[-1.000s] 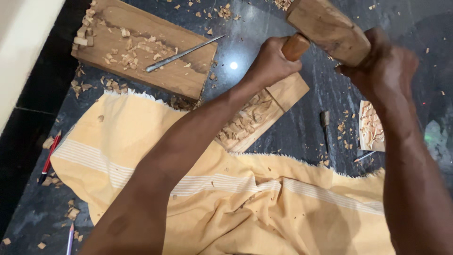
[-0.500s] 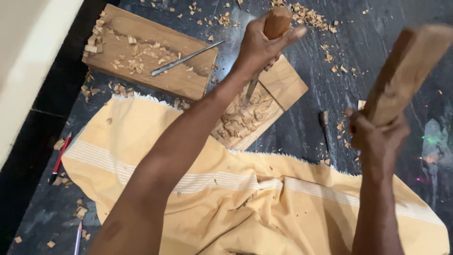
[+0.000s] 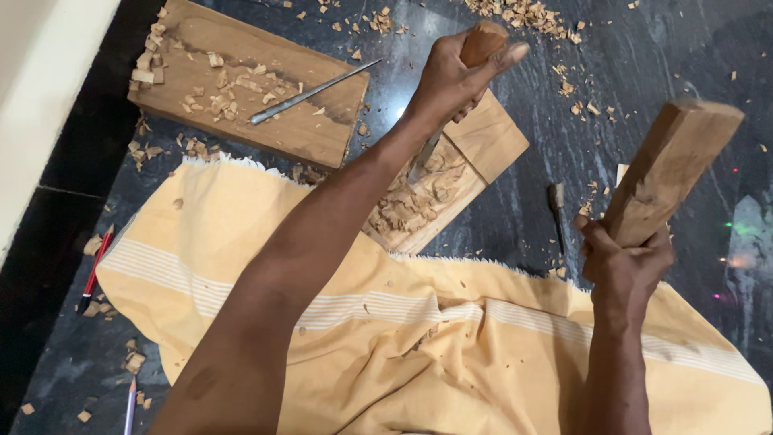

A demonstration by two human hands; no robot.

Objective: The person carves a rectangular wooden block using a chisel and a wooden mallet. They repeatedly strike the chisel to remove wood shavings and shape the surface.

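the right hand (image 3: 624, 262) has lifted the wooden mallet (image 3: 670, 173) away, fingers wrapped tight. the left hand (image 3: 451, 76) still squeezes the chisel (image 3: 483, 42), its tip in the carved board (image 3: 443, 181) on the floor (image 3: 564, 121).

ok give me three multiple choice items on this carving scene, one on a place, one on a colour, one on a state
1. Where does the loose metal tool lie?
A. on the big wooden board
B. on the cloth
C. in a hand

2. What colour is the cloth on the floor?
A. blue
B. yellow with pale stripes
C. black

3. How is the wooden block in the right hand held?
A. flat on the floor
B. raised, apart from the chisel handle
C. resting on the carved plank

Answers: 1 A, it lies across the big wooden board among chips. 2 B, yellow with pale bands. 3 B, it is up in the air, well right of the chisel that the left hand grips over the carved plank.
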